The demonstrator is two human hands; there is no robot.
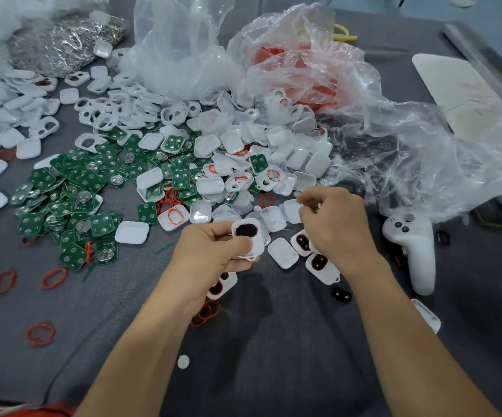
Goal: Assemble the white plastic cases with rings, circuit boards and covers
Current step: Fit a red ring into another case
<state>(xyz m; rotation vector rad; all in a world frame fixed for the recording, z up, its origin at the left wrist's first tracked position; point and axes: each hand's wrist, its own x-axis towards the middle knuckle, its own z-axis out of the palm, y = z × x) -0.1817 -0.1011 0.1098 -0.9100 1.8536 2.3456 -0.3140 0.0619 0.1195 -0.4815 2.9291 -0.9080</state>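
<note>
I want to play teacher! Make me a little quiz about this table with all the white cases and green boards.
1. True or false: the left hand holds a white case with a red ring inside.
2. Which parts make the big pile left of the hands? A) green circuit boards B) blue buttons C) yellow springs
3. Fill in: the white controller lies on the ___ side of the right hand.
Key: 1 true; 2 A; 3 right.
</note>
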